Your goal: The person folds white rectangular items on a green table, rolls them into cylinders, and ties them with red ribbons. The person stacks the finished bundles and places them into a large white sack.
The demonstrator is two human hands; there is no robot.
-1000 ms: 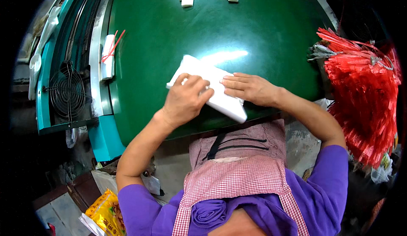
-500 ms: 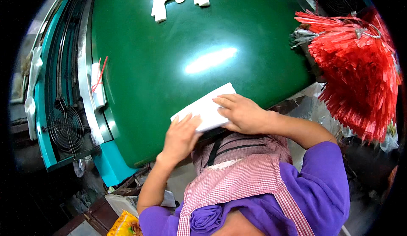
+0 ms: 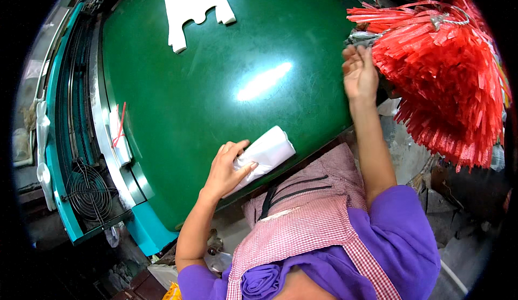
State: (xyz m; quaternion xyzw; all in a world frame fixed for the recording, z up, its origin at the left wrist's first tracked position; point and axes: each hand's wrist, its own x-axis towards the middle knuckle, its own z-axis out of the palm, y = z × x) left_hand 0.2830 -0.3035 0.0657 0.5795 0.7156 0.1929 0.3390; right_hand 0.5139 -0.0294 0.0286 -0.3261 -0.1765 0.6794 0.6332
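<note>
A rolled bundle of white plastic bags (image 3: 274,148) lies at the near edge of the green tabletop (image 3: 216,100). My left hand (image 3: 229,166) is closed around its left end, thumb on the near side and fingers over the far side. My right hand (image 3: 360,76) is raised at the table's right edge, palm up and holding nothing, its fingers stretched out. It is just beside a thick hanging bunch of red plastic strips (image 3: 440,84), close to the tied end. Whether the fingertips touch the strips I cannot tell.
A flat stack of white vest-style plastic bags (image 3: 197,0) lies at the far side of the table. Along the left edge rests a white roll with a red tie (image 3: 121,141). Beyond that edge are a teal machine frame (image 3: 62,192) and a round wire fan guard (image 3: 89,192).
My right hand has left the white bundle and swung up and right to the red strips. The bundle now looks more tightly rolled, held by my left hand alone.
</note>
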